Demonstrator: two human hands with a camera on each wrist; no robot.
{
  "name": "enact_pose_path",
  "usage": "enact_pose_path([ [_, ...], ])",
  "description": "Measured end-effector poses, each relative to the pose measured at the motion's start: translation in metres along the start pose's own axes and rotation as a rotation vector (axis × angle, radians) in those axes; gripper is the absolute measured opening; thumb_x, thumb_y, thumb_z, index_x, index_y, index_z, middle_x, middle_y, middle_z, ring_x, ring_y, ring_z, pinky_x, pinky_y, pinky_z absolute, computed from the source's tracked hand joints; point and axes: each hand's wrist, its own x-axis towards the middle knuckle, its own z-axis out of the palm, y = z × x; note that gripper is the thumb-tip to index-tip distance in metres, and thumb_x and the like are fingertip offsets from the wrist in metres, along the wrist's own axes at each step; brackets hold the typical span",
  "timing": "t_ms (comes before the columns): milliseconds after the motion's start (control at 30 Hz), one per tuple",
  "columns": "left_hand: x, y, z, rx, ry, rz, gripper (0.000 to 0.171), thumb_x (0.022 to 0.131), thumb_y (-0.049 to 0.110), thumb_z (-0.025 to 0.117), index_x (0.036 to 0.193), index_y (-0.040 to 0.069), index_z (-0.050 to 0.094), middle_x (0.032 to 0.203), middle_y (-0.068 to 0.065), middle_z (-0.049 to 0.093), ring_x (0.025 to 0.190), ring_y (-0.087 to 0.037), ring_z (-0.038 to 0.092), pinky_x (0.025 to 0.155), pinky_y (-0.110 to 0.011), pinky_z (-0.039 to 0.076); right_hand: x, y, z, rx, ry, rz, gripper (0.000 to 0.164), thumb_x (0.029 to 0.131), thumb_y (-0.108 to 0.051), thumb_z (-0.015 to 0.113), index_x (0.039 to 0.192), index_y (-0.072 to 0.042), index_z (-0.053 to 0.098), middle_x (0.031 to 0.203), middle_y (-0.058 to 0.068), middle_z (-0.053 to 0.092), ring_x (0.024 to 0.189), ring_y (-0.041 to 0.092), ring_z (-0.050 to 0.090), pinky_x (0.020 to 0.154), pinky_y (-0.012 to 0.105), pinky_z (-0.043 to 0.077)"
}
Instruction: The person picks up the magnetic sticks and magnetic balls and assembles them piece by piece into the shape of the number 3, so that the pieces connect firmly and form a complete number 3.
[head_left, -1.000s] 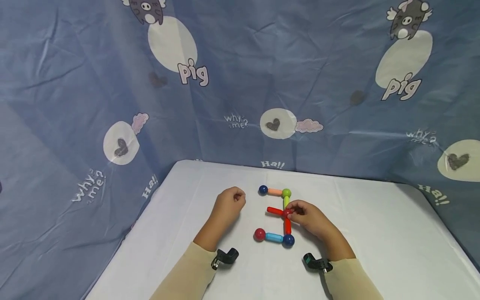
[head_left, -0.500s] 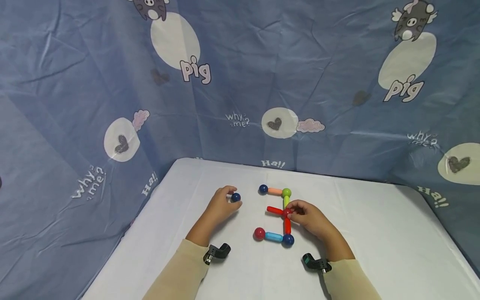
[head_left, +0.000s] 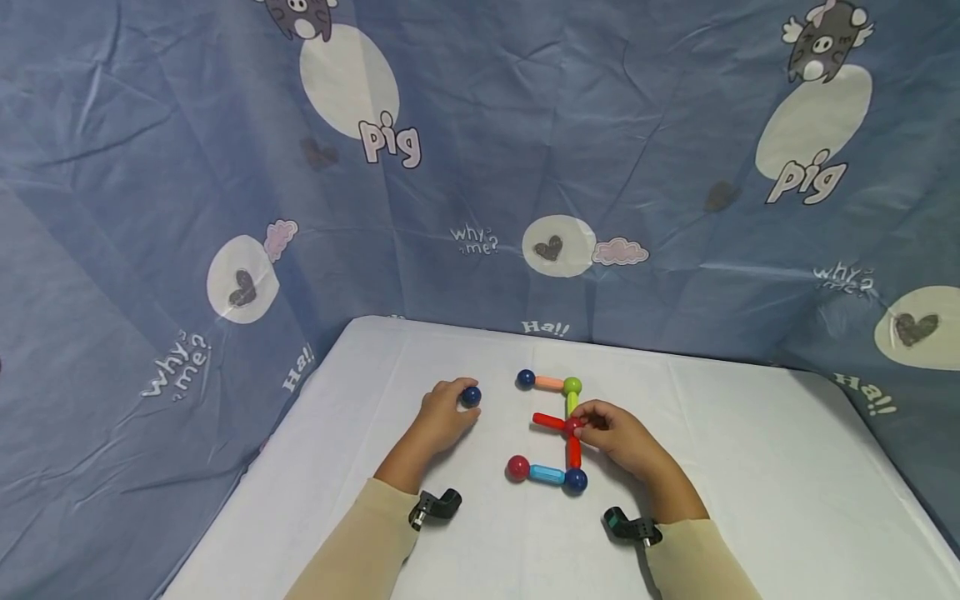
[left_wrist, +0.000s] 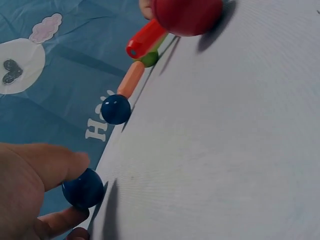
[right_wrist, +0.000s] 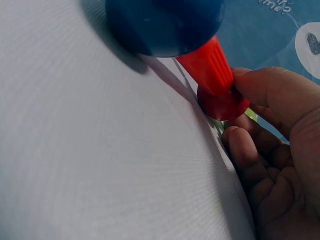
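Note:
In the head view my left hand (head_left: 442,417) holds a dark blue ball (head_left: 471,397) between thumb and fingers, over the left part of the white table. The left wrist view shows fingertips against the top and underside of that blue ball (left_wrist: 83,189). My right hand (head_left: 618,435) pinches the red ball (head_left: 573,427) in the middle of an E-shaped figure of magnetic sticks and balls. A red stick (head_left: 549,422) points left from this ball. Below it a second red stick (right_wrist: 207,67) joins a blue ball (right_wrist: 165,25), large in the right wrist view.
The figure's upper arm has a green ball (head_left: 572,386), an orange stick (head_left: 550,383) and a blue ball (head_left: 526,379). Its lower arm has a light blue stick (head_left: 547,475) and a red ball (head_left: 518,467). Behind the white table (head_left: 750,467) hangs a blue printed cloth (head_left: 465,167).
The left hand has shifted slightly left, its fingers spreading so that the blue ball, hidden before, now shows. The right hand and the figure have stayed in place.

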Motion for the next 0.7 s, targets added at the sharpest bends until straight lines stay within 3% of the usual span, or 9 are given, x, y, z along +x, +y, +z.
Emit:
enact_pose_path([
  [200,-0.0030,0.0012,0.0031,0.035,0.039,-0.007,0.039,0.099,0.022,0.070,0.138,0.021,0.065,0.139,-0.018,0.063,0.124,-0.042,0.058,0.105,-0.060,0.047,-0.0007,-0.0010,0.0014,0.003,-0.006,-0.004,0.025,0.095,-0.016,0.076,0.119,-0.017,0.071,0.109,0.003,0.068,0.102,0.023,0.058,0.090,0.034,0.050],
  [433,-0.0037,0.0046,0.0035,0.042,0.048,0.011,0.036,0.098,0.021,0.073,0.133,0.017,0.068,0.136,-0.016,0.065,0.124,-0.041,0.059,0.106,-0.057,0.048,-0.0005,-0.0007,-0.0004,-0.003,0.004,-0.021,0.026,0.095,-0.016,0.076,0.120,-0.015,0.071,0.108,0.003,0.068,0.101,0.022,0.058,0.089,0.034,0.050],
  [700,-0.0067,0.0080,0.0049,-0.028,0.039,0.017,0.036,0.096,0.019,0.075,0.131,0.013,0.069,0.133,-0.016,0.068,0.125,-0.035,0.064,0.107,-0.052,0.050,-0.0010,-0.0008,0.0000,0.007,0.004,-0.017,0.026,0.095,-0.017,0.077,0.120,-0.014,0.071,0.108,0.003,0.068,0.100,0.022,0.058,0.088,0.034,0.050],
])
